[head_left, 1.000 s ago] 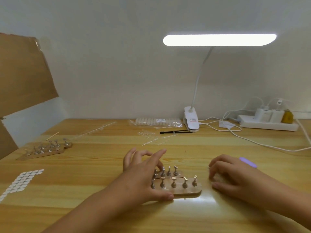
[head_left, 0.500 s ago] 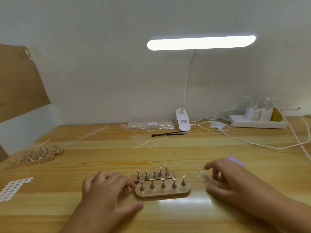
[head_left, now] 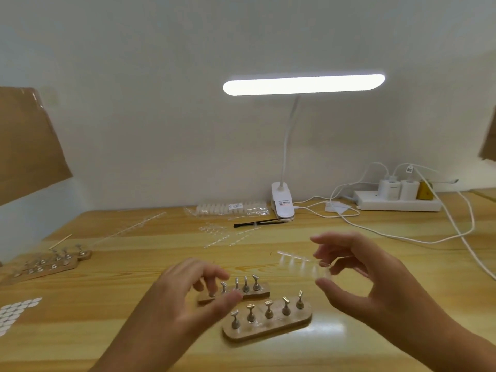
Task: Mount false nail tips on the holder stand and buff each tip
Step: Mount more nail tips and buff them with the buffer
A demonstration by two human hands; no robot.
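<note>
Two wooden holder stands with bare metal pegs lie on the table before me: the near stand (head_left: 268, 323) and the far stand (head_left: 257, 292) behind it. My right hand (head_left: 375, 285) is raised above the table and pinches one end of a clear strip of false nail tips (head_left: 300, 264), which points left. My left hand (head_left: 193, 296) hovers with loosely bent fingers over the left end of the far stand and holds nothing.
More peg stands (head_left: 45, 264) sit at far left, white adhesive dots (head_left: 16, 312) at the left edge. Loose clear tip strips (head_left: 222, 234), a bagged tip pack (head_left: 230, 209), a black tool (head_left: 257, 224), a clip lamp (head_left: 281, 202), a power strip (head_left: 397, 202) and cables lie behind.
My right hand has lifted the clear tip strip off the table. My left hand has risen from the table beside the stands to above the far stand's left end.
</note>
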